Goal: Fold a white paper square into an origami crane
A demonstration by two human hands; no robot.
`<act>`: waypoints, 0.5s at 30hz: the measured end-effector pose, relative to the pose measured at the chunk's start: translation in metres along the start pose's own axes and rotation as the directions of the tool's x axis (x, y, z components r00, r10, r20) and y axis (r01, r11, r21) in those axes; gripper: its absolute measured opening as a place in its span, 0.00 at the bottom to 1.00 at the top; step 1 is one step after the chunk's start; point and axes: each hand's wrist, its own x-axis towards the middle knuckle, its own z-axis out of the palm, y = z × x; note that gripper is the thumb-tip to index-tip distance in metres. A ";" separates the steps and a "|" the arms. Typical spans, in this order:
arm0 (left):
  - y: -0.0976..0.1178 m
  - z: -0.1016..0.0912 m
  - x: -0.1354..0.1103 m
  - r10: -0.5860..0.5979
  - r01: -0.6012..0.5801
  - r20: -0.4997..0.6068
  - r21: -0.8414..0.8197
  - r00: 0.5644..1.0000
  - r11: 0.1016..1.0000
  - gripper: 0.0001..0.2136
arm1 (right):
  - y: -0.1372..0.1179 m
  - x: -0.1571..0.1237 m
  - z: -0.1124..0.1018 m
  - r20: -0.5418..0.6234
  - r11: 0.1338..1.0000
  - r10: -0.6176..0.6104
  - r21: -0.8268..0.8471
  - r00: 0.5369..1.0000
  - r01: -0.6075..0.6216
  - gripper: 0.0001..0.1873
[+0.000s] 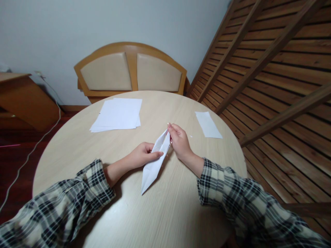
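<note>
A folded sheet of white paper (152,170), long and narrow with pointed ends, is held above the middle of the table, tilted so its lower tip points toward me. My left hand (143,155) grips it near the middle, the thumb lying across its face and the other fingers partly hidden behind it. My right hand (179,141) pinches its upper far end between thumb and fingers. The paper shows creases and an opening between its layers near the right hand.
On the round wooden table (181,213) lie a stack of white paper sheets (119,113) at back left and a white paper strip (208,124) at right. A padded headboard (134,65) stands behind. Wooden slats (271,86) rise close on the right; a cable (28,155) runs along the left floor.
</note>
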 end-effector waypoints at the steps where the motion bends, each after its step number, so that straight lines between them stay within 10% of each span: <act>1: -0.001 0.000 0.000 -0.001 0.001 0.009 -0.009 1.000 1.000 0.17 | 0.000 0.000 0.000 0.001 1.000 0.004 0.008 1.000 -0.004 0.26; 7: -0.010 -0.001 0.003 0.016 -0.016 0.002 -0.013 1.000 1.000 0.20 | -0.002 -0.003 0.002 0.098 0.988 0.096 0.115 0.990 -0.108 0.25; 15: -0.009 -0.001 0.004 0.136 -0.127 -0.084 0.103 0.987 0.987 0.20 | -0.002 -0.011 0.005 0.432 0.932 0.252 0.132 0.866 -0.337 0.26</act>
